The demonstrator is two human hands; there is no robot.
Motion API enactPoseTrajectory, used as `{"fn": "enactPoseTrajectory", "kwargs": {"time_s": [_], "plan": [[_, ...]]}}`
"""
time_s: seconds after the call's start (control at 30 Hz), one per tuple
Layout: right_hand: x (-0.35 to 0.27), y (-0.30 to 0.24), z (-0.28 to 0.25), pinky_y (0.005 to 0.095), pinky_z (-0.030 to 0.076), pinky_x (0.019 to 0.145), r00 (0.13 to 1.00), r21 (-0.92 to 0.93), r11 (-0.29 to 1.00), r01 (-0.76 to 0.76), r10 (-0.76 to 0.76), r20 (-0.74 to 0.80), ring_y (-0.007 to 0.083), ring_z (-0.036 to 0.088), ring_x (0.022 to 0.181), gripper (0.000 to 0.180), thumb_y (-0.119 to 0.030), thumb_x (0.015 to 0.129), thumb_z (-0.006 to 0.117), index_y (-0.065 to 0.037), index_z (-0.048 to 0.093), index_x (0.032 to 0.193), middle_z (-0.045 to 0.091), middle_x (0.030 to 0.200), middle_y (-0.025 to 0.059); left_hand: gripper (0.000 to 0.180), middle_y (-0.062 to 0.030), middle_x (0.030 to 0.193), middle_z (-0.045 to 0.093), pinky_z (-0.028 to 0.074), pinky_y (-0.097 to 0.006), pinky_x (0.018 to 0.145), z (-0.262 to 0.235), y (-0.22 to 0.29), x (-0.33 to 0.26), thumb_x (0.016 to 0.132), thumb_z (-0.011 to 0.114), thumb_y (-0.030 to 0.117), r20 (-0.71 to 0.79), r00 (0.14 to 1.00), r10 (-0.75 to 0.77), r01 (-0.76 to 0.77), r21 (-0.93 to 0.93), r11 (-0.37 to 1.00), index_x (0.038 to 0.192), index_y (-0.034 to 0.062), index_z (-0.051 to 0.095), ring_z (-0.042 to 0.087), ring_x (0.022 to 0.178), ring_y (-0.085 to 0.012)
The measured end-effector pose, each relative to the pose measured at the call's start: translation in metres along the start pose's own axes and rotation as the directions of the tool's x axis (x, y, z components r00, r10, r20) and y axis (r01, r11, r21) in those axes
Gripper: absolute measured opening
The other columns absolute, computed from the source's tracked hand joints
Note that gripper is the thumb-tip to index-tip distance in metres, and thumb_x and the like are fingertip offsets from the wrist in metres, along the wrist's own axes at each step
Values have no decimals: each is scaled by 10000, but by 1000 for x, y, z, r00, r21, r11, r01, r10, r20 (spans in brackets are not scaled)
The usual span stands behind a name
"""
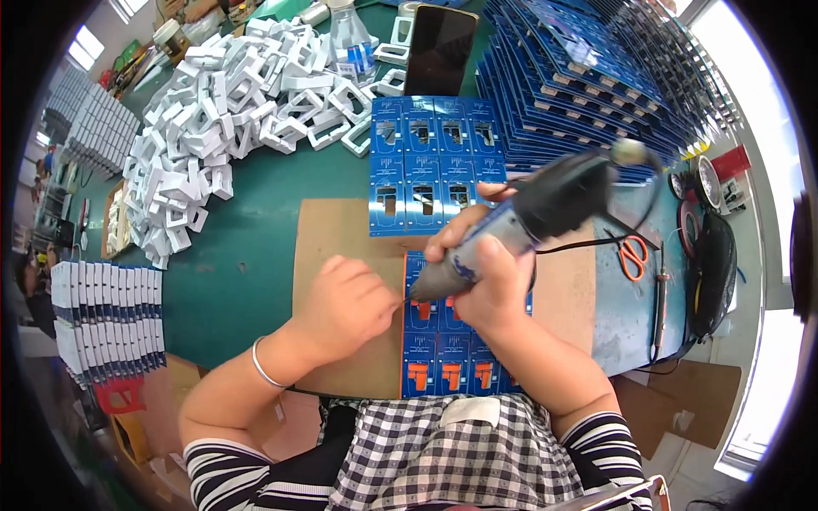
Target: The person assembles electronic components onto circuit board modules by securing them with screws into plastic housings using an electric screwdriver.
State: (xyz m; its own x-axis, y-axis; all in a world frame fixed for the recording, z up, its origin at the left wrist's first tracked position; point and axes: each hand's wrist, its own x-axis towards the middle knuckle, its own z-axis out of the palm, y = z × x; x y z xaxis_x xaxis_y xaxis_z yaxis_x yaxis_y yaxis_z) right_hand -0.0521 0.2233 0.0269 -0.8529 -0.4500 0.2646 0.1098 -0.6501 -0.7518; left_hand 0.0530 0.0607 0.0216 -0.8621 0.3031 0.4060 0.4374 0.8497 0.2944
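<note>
Tool (521, 223) slants in right hand (496, 289) over blue panel (450, 342).

A checked apron (409, 456) in black and white is worn over the front of the body, its small squares crossed with grey. A pale, roughly rectangular patch (471, 413) is seen near its upper edge. Beside the apron, plain black cloth (341, 426) is shown. The upper arms are covered by a left sleeve (223, 464) and a right sleeve (607, 443), both banded in black and white and ended around the elbows. The left wrist is circled by a slim, silvery bracelet (263, 364). The left hand (349, 298) and right hand (503, 294) are bare.
</note>
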Motion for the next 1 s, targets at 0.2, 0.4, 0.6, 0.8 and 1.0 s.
{"fn": "enactPoseTrajectory", "kwargs": {"time_s": [0.2, 0.4, 0.6, 0.8, 1.0], "plan": [[5, -22, -10, 364, 545, 692, 975, -35, 984, 172, -176, -138, 218, 627, 718, 690, -240, 817, 695, -13, 303, 1337, 614, 844, 119, 104, -37, 825, 648, 458, -351, 752, 19, 8, 10, 749, 684, 38, 56, 910, -411, 379, -518, 767, 845, 75, 669, 580, 807, -249], [0, -57, -6, 374, 532, 668, 973, -340, 914, 220, -232, 6, 210, 611, 655, 804, -411, 808, 701, -52, 248, 1366, 576, 794, 80, 122, -47, 976, 621, 441, -355, 818, 37, 4, 19, 752, 689, 18, -8, 965, -261, 243, -341, 908, 859, 74, 674, 535, 964, -251], [-9, -51, -19, 325, 550, 730, 968, -209, 946, 250, -237, 85, 203, 647, 782, 762, -222, 836, 710, 42, 238, 1373, 610, 907, 124, 151, -40, 983, 599, 429, -371, 836, 48, 7, 22, 738, 704, 26, 9, 960, -280, 269, -303, 914, 873, 85, 668, 515, 928, -257], [-10, -48, -24, 318, 546, 742, 968, -205, 948, 245, -227, 108, 196, 645, 796, 764, -210, 831, 715, 38, 241, 1377, 611, 903, 119, 177, -17, 981, 600, 408, -370, 793, 44, 8, 25, 715, 715, 38, -3, 980, -200, 196, -188, 962, 869, 109, 665, 519, 929, -242], [-8, -38, -22, 284, 512, 729, 952, -200, 941, 274, -237, 194, 169, 626, 793, 755, -198, 817, 720, 1, 262, 1383, 617, 908, 108, 211, 10, 981, 601, 403, -365, 804, 43, 10, 22, 690, 725, 71, -75, 992, -97, 90, -87, 992, 886, 115, 661, 537, 917, -206]]}}
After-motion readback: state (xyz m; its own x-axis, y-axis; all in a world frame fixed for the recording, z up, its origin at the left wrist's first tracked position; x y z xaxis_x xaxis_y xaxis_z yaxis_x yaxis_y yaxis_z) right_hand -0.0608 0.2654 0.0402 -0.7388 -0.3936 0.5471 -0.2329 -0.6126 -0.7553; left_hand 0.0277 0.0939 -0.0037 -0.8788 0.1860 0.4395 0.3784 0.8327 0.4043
